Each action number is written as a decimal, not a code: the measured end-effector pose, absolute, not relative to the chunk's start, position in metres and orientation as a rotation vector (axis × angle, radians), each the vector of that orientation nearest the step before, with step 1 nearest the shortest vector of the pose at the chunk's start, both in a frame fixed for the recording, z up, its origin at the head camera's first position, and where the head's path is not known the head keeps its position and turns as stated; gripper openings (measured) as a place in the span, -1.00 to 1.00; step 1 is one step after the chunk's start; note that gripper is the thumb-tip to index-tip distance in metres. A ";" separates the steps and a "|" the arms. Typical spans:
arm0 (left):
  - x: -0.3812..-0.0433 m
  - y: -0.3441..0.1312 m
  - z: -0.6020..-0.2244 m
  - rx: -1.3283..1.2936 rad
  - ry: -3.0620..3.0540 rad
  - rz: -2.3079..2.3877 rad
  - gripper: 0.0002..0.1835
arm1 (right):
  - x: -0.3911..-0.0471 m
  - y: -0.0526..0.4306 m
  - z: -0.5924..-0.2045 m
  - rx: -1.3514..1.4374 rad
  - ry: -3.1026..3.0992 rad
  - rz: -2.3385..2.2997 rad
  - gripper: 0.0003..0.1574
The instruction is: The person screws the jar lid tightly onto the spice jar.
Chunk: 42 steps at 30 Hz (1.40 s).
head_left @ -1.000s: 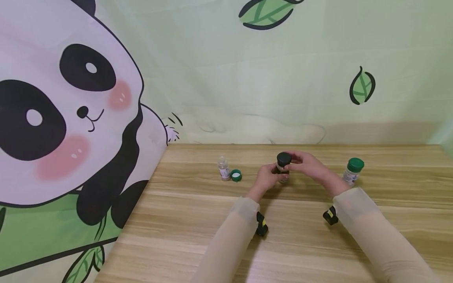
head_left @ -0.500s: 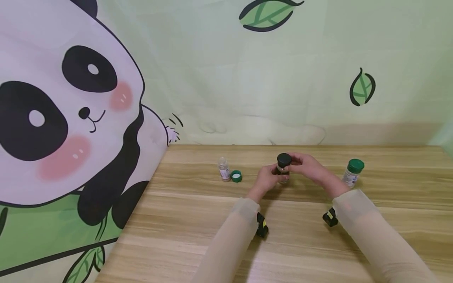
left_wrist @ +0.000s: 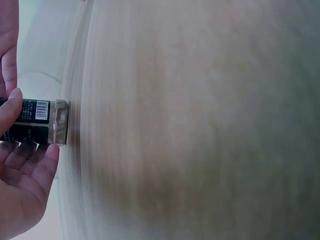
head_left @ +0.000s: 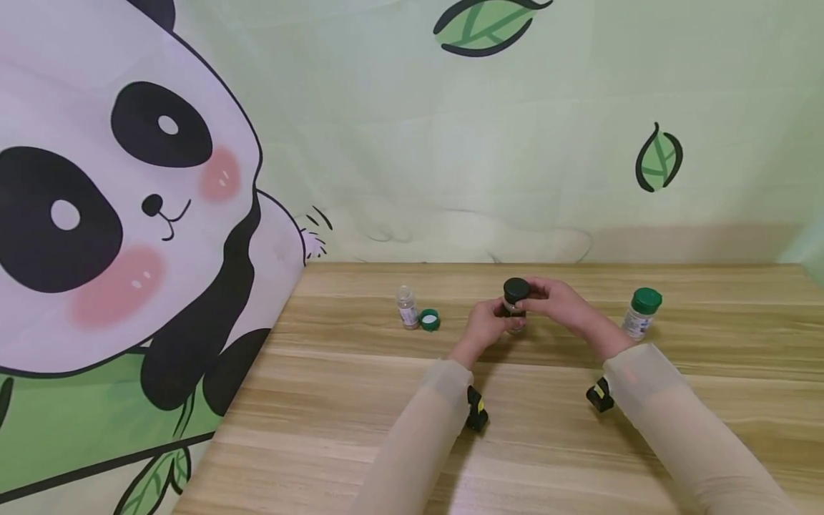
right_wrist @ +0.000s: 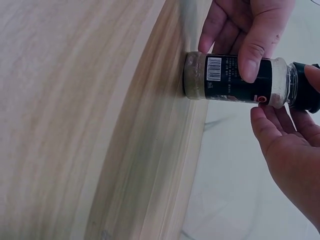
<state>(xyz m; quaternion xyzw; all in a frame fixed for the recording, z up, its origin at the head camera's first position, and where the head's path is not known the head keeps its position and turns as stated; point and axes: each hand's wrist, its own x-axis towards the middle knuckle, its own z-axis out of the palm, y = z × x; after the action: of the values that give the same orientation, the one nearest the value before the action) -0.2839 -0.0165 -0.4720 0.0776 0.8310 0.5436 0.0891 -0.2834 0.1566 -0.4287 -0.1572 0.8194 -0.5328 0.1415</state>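
A spice jar with a black cap [head_left: 516, 288] stands upright at the middle back of the table, held by both hands. My left hand [head_left: 484, 325] grips its body, the thumb lying across the dark label [right_wrist: 225, 85]. At the top, my right hand [head_left: 561, 302] holds the black cap between thumb and fingers. A strip of clear neck [right_wrist: 291, 85] shows under the cap in the right wrist view. Brownish powder [right_wrist: 194, 75] is visible at the jar's bottom. In the left wrist view, the label's barcode [left_wrist: 42, 110] faces the camera, and the cap is out of frame.
To the left stands an uncapped clear jar [head_left: 407, 309], with a green cap [head_left: 429, 320] lying upturned beside it. A jar with a green lid [head_left: 646, 302] stands right of my right hand. Behind the wooden table [head_left: 309, 408] hangs a panda-print cloth [head_left: 399, 129].
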 end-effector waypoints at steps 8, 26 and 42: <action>-0.282 -0.018 -0.470 0.257 2.466 1.624 -0.63 | -0.285 0.155 -0.429 -0.449 2.408 -1.515 -0.28; -0.282 -0.017 -0.469 0.269 2.497 1.579 -0.63 | -0.285 0.152 -0.433 -0.405 2.369 -1.592 -0.29; -0.283 -0.017 -0.469 0.271 2.494 1.581 -0.62 | -0.282 0.150 -0.432 -0.375 2.383 -1.589 -0.25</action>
<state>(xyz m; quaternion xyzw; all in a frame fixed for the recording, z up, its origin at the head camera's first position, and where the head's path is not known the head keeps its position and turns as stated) -0.2826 -0.0171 -0.4693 0.0912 0.8378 0.5310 0.0882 -0.2821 0.1499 -0.4324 -0.1289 0.8183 -0.5457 0.1261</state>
